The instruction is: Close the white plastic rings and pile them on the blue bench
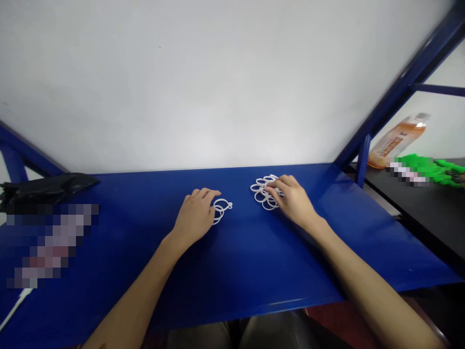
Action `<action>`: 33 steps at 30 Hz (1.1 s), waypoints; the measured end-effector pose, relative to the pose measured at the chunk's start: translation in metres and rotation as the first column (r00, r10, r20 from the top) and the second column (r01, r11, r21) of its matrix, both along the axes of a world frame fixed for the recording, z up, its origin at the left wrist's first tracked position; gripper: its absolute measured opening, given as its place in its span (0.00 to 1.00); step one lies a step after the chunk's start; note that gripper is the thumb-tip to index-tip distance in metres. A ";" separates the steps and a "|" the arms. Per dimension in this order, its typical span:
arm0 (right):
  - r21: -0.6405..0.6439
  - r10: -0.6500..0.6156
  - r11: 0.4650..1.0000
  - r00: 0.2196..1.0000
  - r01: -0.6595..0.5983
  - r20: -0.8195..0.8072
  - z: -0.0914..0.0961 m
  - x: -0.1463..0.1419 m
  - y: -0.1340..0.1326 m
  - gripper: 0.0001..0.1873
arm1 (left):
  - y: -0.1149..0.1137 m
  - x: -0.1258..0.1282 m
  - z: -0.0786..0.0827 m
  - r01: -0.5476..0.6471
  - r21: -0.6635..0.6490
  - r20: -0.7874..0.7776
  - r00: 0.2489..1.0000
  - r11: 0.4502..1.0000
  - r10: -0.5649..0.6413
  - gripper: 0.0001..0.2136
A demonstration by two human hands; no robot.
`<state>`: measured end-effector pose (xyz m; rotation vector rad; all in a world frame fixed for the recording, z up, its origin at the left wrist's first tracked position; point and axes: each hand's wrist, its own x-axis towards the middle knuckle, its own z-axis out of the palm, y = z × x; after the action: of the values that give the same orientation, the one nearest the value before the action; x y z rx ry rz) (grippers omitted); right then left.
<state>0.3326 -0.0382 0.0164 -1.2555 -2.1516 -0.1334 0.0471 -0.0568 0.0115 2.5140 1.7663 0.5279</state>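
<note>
My left hand (196, 213) is palm down over a small white piece of linked rings (221, 202). Its thumb overlaps the rings, the index finger points right along their far edge, and the other fingers curl out of sight. A tiny knot of loops shows at the piece's right end. To the right, my right hand (292, 198) has thumb and index finger on a larger white cluster of rings (260, 189), arranged like flower petals. That cluster lies on the blue tabletop (240, 261), its right part covered by my fingers.
A black plastic bag (51, 186) lies at the far left, above a blurred-out item (58, 242) with a white cable (16, 308). On a dark side table (428, 208) at right are an orange drink bottle (395, 140) and a green object (417, 165). Blue frame bars (381, 106) flank the table.
</note>
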 end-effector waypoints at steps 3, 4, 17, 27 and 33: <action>-0.114 0.175 0.979 0.983 -0.169 0.048 -0.004 -0.022 -0.014 0.14 | 0.000 0.003 -0.006 -0.004 -0.050 -0.095 0.995 0.999 0.000 0.15; -0.148 0.230 0.964 0.971 -0.219 0.062 -0.006 -0.029 -0.018 0.15 | 0.000 0.005 -0.008 0.013 -0.053 -0.105 0.994 0.999 -0.019 0.14; -0.262 0.290 0.923 0.957 -0.283 -0.012 -0.018 -0.043 -0.021 0.08 | -0.003 0.008 -0.008 0.149 -0.025 -0.014 0.989 0.989 -0.149 0.23; -0.166 0.350 0.921 0.936 -0.352 -0.043 -0.009 -0.042 -0.028 0.11 | -0.017 0.025 -0.005 0.319 0.122 0.090 0.940 0.940 -0.330 0.18; -0.181 0.327 0.927 0.944 -0.327 -0.032 -0.007 -0.041 -0.031 0.11 | -0.016 0.028 -0.010 0.333 0.143 0.064 0.937 0.932 -0.344 0.17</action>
<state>0.2915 -0.0691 0.0092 -0.9707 -2.3813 0.2119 0.0746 -0.0729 0.0010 2.7493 1.2639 0.7366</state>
